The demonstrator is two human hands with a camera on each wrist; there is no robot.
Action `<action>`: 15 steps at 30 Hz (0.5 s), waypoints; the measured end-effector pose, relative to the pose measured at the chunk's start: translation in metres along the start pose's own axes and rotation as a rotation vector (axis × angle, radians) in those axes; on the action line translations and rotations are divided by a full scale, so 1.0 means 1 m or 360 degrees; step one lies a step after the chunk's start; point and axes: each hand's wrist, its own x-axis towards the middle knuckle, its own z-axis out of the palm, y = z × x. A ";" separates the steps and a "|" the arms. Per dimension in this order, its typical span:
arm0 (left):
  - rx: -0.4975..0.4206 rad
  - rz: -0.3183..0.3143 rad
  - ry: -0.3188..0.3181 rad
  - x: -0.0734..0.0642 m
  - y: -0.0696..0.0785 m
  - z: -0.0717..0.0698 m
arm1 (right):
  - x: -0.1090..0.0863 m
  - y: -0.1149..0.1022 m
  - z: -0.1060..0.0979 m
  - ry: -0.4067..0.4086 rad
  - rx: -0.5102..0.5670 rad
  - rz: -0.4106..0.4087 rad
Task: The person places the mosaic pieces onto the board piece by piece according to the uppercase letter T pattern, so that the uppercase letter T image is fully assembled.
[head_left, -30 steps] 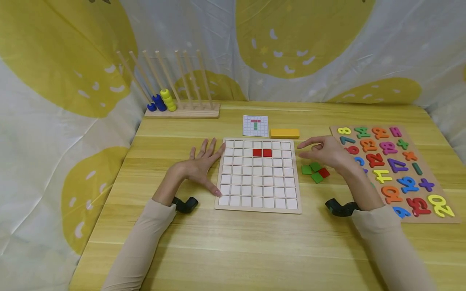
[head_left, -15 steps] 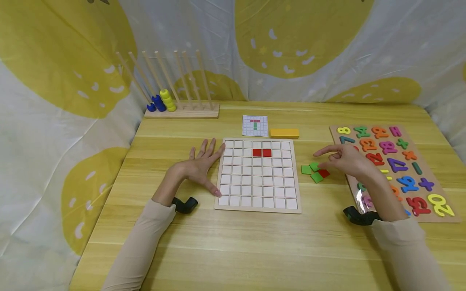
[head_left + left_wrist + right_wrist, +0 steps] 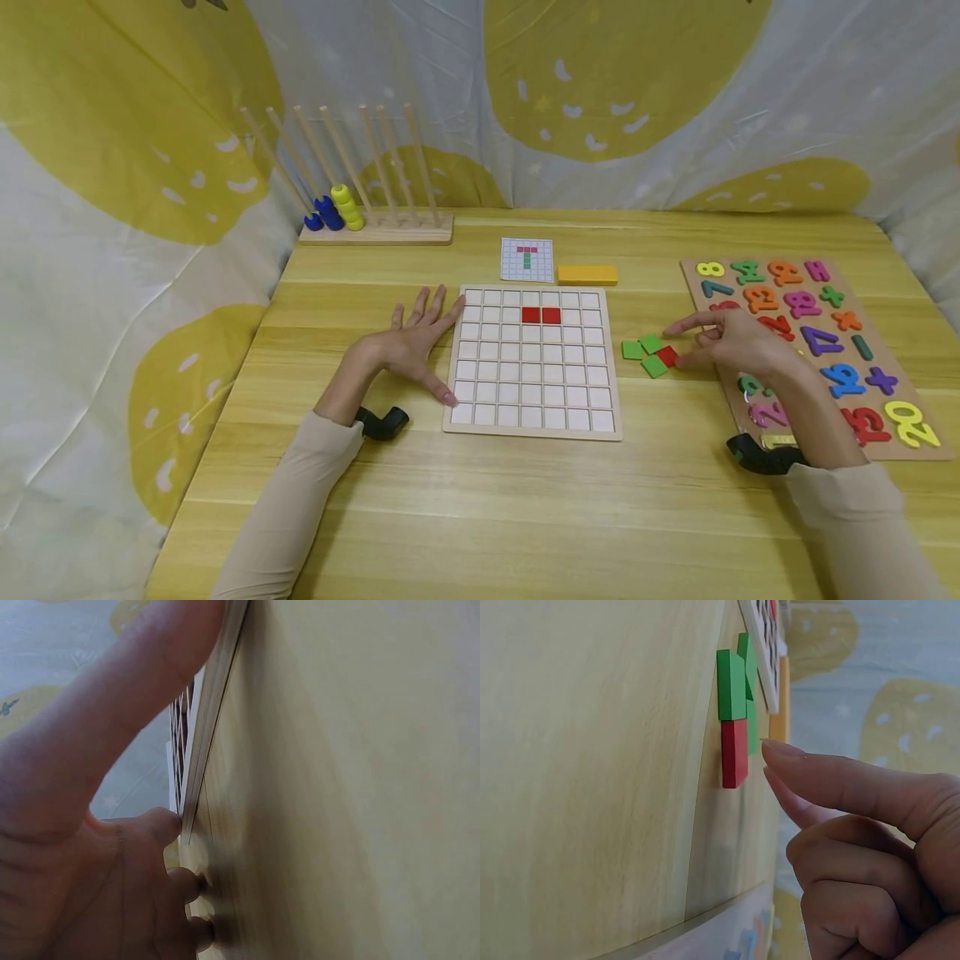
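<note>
My left hand [image 3: 405, 346] lies with fingers spread along the left edge of a wooden grid board [image 3: 532, 432], its thumb and forefinger touching the frame. Two red tiles [image 3: 541, 315] sit side by side in the board's second row from the top. To the right of the board, several green tiles [image 3: 632, 350] and one loose red square tile [image 3: 666, 357] lie close together. My right hand [image 3: 738, 342] hovers at the red tile, thumb and forefinger apart, the other fingers bent. In the right wrist view the fingertips stay a little off the red tile [image 3: 735, 754].
Behind the board lie a small card [image 3: 527, 260] with a T pattern and a yellow bar [image 3: 587, 275]. A peg rack [image 3: 375, 232] with blue and yellow beads stands back left. A board of colourful numbers [image 3: 918, 383] lies on the right, partly under my right arm.
My right hand has moved away from the grid board, rightward and toward me, to the loose tiles. My left hand has stayed in place.
</note>
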 end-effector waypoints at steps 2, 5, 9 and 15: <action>-0.0002 0.0001 0.0000 0.000 0.000 0.000 | -0.001 0.001 0.000 -0.0010 -0.0002 0.0000; -0.0001 0.0001 0.0000 0.000 0.000 0.000 | -0.002 0.002 0.000 -0.0037 0.0016 -0.0010; 0.0002 -0.0004 -0.0003 0.001 -0.001 0.000 | -0.002 0.004 0.001 -0.0062 0.0036 -0.0012; 0.0012 -0.0005 -0.0006 0.001 0.000 0.000 | 0.000 0.004 0.005 -0.0082 0.0027 -0.0004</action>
